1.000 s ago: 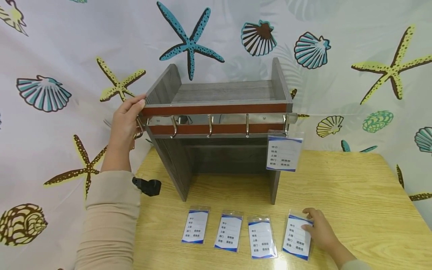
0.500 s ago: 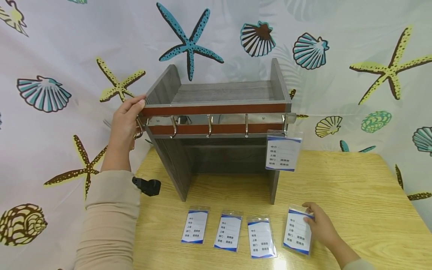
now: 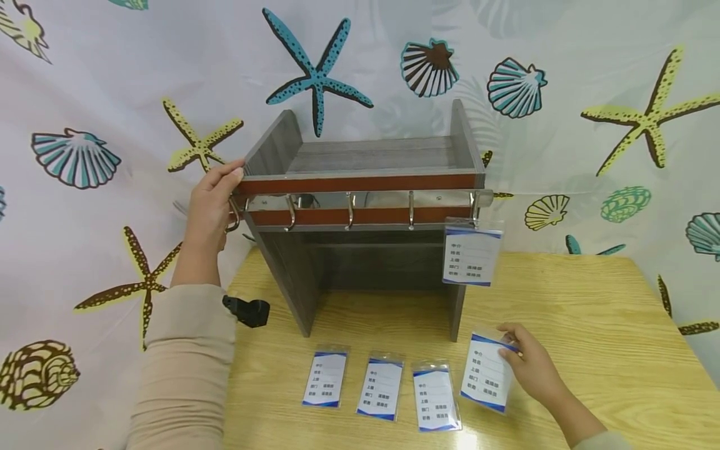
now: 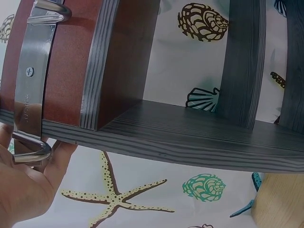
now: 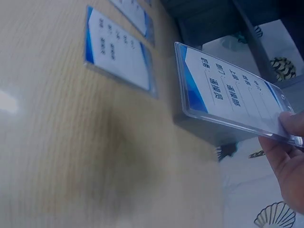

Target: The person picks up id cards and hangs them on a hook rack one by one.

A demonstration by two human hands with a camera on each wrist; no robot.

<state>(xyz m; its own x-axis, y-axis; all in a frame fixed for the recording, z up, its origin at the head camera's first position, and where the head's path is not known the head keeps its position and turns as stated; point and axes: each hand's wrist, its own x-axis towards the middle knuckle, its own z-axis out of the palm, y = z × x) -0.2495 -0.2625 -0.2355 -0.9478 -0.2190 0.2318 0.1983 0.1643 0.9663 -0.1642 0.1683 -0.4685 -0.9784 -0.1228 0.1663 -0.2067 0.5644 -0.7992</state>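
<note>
My left hand (image 3: 207,203) grips the upper left corner of a grey wooden shelf rack (image 3: 360,182); in the left wrist view its fingers reach behind the end hook (image 4: 32,151). Low at the right, my right hand (image 3: 534,369) pinches a clear-sleeved name badge (image 3: 482,375) by its upper edge. Seen from the right wrist, that badge (image 5: 228,90) is tilted and raised over the wooden table. Another name badge (image 3: 471,256) hangs from the rightmost hook of the metal hook rail (image 3: 379,200). Three badges, the nearest one (image 3: 437,400) included, lie in a row before the rack.
The rack stands on a light wooden table (image 3: 562,294). Beside its left side panel lies a small black object (image 3: 246,311). Behind everything hangs a white cloth (image 3: 382,37) printed with starfish and shells.
My right hand has lifted the rightmost badge off the table and moved it slightly up and left, tilting it. My left hand stays at the rack's corner.
</note>
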